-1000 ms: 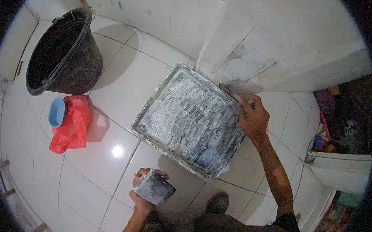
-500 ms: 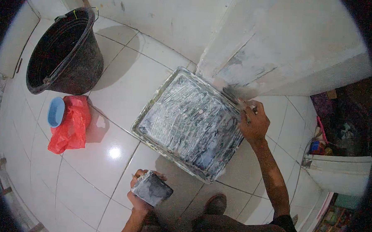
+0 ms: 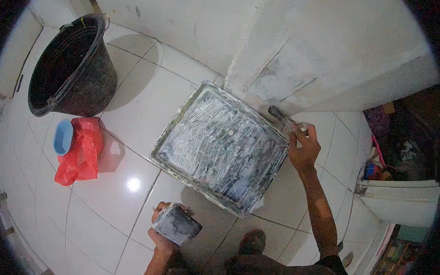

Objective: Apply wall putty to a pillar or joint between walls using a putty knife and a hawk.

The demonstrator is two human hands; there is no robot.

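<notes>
- Scraper (image 3: 279,115), gripped between thumb and bent fingers of the right hand (image 3: 305,145), beside the far right edge of the tray (image 3: 195,186) and near the foot of the wall (image 3: 326,53). Cannot tell whether touching either one; small and partly blurred at the tip.
- Dark block (image 3: 178,225), smeared with pale paste on the upper side, held in the left hand (image 3: 161,239) with fingers curled around the far and left edges. Held nearer the body than the tray, well apart from the scraper. Cannot tell how thick.
- Between and beyond both hands, the square tray, set askew on white floor tiles (image 3: 129,197), with a ridged base coated in streaky white and grey paste, and crusted along the rim.
- Behind the scraper, a rough grey patch (image 3: 281,74) low on the pale wall.
- Below the tray, a dark shoe (image 3: 252,242).
- Farther left, a red plastic bag (image 3: 84,151) right against a small blue tub (image 3: 64,137).
- Just behind these, a large black bucket (image 3: 97,78), tilted in view.
</notes>
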